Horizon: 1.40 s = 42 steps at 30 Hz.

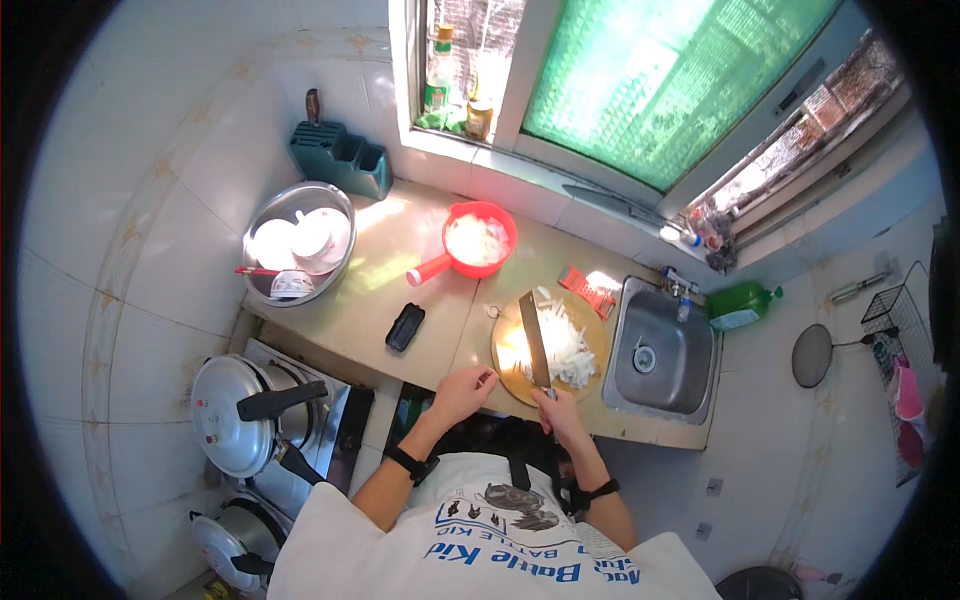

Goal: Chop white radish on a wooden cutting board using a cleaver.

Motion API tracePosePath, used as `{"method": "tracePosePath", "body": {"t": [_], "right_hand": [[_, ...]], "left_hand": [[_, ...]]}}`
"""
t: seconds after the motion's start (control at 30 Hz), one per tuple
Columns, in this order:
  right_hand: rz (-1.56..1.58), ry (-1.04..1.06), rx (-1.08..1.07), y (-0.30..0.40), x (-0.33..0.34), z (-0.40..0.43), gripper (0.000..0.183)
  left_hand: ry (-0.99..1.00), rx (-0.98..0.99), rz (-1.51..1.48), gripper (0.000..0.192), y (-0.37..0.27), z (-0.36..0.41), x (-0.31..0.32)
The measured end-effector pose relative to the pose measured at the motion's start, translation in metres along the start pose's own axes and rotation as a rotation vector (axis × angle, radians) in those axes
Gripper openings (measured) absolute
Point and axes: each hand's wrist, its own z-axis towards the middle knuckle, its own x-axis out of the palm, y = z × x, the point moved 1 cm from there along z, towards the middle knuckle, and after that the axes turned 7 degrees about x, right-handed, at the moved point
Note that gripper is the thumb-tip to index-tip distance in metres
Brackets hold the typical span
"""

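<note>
My right hand (560,414) grips the handle of a broad-bladed kitchen knife (535,341). Its blade points away from me over a round wooden cutting board (510,382). White vegetable strips (566,345) are heaped on the board, mostly right of the blade; I cannot tell which vegetable. At the board's near left edge is my left hand (465,390), its fingers curled in and no object visible in it. An orange-red grater (587,291) lies just beyond the board, towards the sink.
A red handled strainer basket (480,238) with pale pieces stands behind a black case (405,327). Farther left are a steel basin (341,266) of dishes and a knife block (337,161). The sink (667,352) adjoins the board's right side; a pressure cooker (232,416) sits on the stove.
</note>
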Motion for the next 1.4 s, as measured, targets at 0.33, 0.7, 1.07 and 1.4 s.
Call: {"method": "tracePosePath", "body": {"t": [0.33, 0.7, 1.07, 1.4], "right_hand": [[-0.21, -0.047, -0.001, 0.012, -0.051, -0.05, 0.027], [0.008, -0.012, 0.056, -0.021, -0.102, -0.087, 0.019], [0.173, -0.048, 0.008, -0.016, -0.095, -0.087, 0.011], [0.241, -0.193, -0.009, -0.006, -0.094, -0.073, 0.014]], "left_hand": [[-0.298, 0.238, 0.123, 0.027, 0.011, 0.119, -0.081], [0.13, 0.218, 0.694, 0.036, 0.019, 0.265, -0.127], [-0.057, 0.4, 0.809, 0.048, 0.06, 0.294, -0.113], [0.358, 0.19, 0.743, 0.045, 0.016, 0.289, -0.12]]}}
